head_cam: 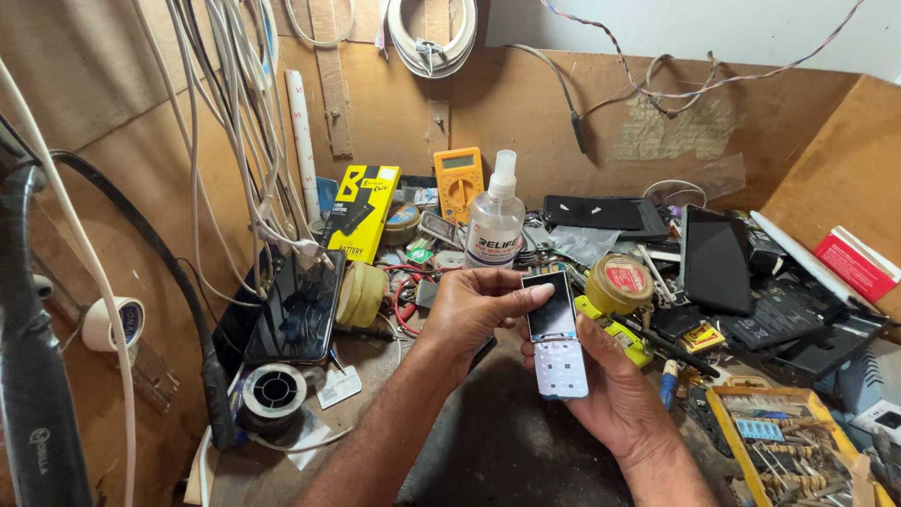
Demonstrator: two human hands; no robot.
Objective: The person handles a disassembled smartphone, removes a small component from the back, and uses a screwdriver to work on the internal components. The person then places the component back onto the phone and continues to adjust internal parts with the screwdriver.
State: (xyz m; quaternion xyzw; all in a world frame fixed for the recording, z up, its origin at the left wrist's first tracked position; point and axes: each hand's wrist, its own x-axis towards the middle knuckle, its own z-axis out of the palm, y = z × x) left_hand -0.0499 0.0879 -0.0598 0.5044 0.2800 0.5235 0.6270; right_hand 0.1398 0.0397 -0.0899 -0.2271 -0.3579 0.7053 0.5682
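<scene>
Far left: black smartphone (294,317) leans against the wall, solder spool (273,387) below it on the tabletop (488,451), neither near the hands. Moving in: left hand (474,305) comes from lower left, thumb laid across the top edge of the small keypad phone (556,333), fingers curled round its left side. Phone's dead centre, lifted off the tabletop, long axis running near vertical in view w/ a slight lean, dark screen end away from the person, white keypad end toward them. Right hand (615,390) sits under and right of it, palm cradling the keypad half. So both hands are clamped on the phone, left up top, right below, abt equally close. Behind: clear spray bottle (495,221) and yellow multimeter (458,180). Right: dark tablet (716,258), yellow parts tray (793,451).
</scene>
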